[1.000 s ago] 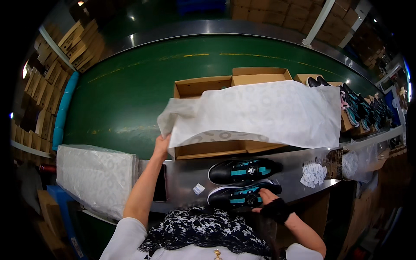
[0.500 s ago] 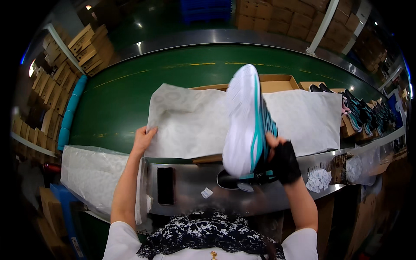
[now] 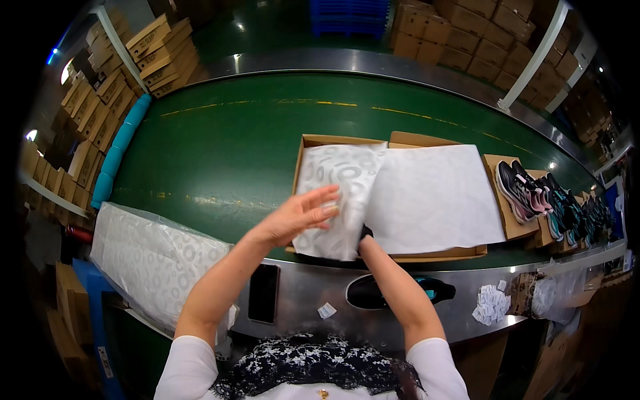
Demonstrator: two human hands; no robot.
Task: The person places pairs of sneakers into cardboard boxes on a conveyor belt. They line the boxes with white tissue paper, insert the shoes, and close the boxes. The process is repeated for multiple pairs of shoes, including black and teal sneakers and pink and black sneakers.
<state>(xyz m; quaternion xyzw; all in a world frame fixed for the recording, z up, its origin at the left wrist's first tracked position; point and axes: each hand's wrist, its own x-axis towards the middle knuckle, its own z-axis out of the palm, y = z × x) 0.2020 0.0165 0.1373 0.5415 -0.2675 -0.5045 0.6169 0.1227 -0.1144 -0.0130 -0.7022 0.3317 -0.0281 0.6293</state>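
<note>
A sheet of white patterned wrapping paper lies over an open cardboard shoe box. Its left part is folded over inside the box. My left hand hovers at this fold with fingers stretched apart, holding nothing. Under the folded paper goes my right hand, in a black glove; its fingers are hidden there, so what they grip cannot be seen. Any shoe beneath the paper is out of sight. On the steel ledge a black and teal shoe lies partly behind my right forearm.
A phone and a small white slip lie on the steel ledge. More paper in plastic sits at left. Slips are heaped at right, near boxed shoes. Behind the box runs a green conveyor belt.
The white-soled shoe that my right hand held up is no longer visible. The paper's left part has been folded rightward, and my left hand has let go of its edge.
</note>
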